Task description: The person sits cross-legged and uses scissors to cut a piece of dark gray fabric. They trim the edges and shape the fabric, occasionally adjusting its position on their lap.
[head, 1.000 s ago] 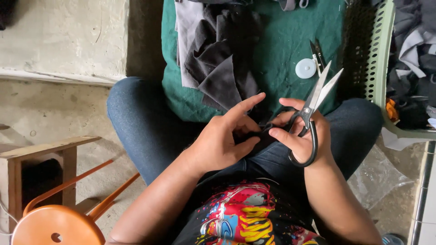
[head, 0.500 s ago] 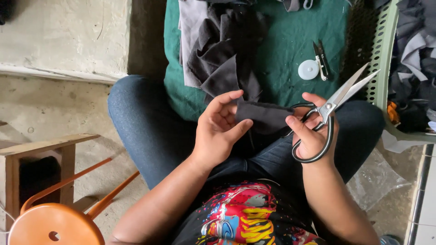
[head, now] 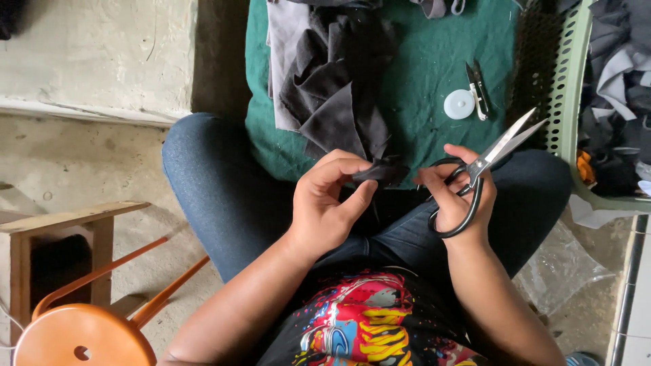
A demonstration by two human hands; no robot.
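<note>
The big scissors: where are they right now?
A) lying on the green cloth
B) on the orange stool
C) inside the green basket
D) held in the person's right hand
D: the right hand grips the big scissors by their black loops, blades pointing up and away over the lap.

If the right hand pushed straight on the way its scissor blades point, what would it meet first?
Probably the green plastic basket: the scissors in the right hand aim up and right, their tips just short of its rim. Depth is unclear, so they might pass above it.
</note>
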